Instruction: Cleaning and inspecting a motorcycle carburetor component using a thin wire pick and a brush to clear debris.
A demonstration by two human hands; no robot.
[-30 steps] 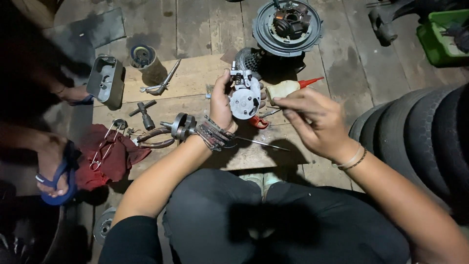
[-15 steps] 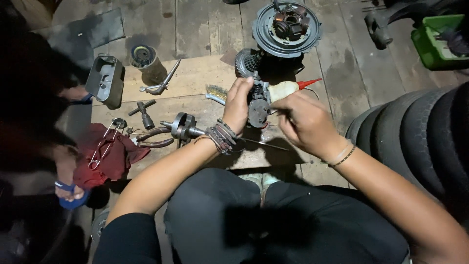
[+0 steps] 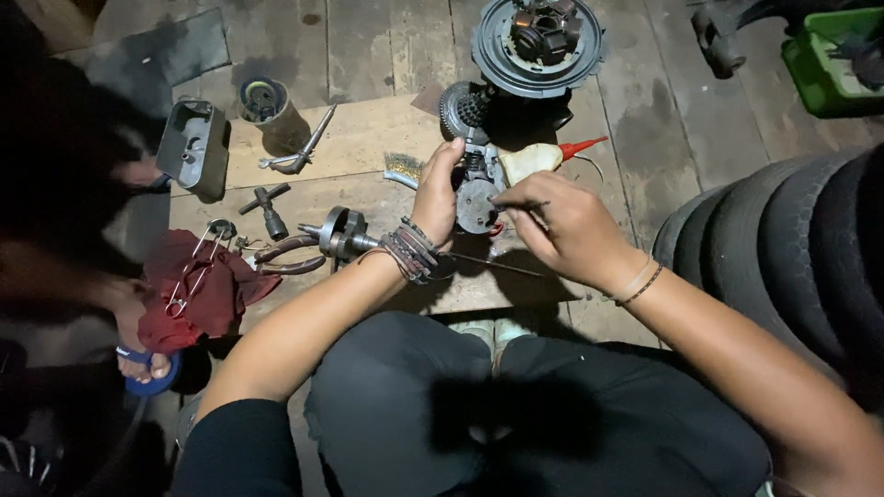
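Observation:
My left hand (image 3: 438, 191) grips a round grey metal engine part (image 3: 479, 201) and holds it upright over a wooden board (image 3: 368, 138). My right hand (image 3: 562, 225) pinches a thin dark tool (image 3: 517, 203) whose tip touches the part's face. Braided bands circle my left wrist, thin bracelets my right. Behind the part lies a pale squeeze bottle with a red nozzle (image 3: 548, 156).
A large round metal plate with coils (image 3: 539, 41) and a gear (image 3: 465, 109) lie at the far side. A crankshaft piece (image 3: 341, 235), pliers (image 3: 290, 258), a red rag (image 3: 207, 285), a grey cover (image 3: 191, 147), a can (image 3: 262, 101). Stacked tyres (image 3: 792, 248) stand right. Another person's sandalled foot (image 3: 143, 364) left.
My left hand has turned the metal part, so its pale face has given way to a darker round face. My right hand stays at the part with the thin tool.

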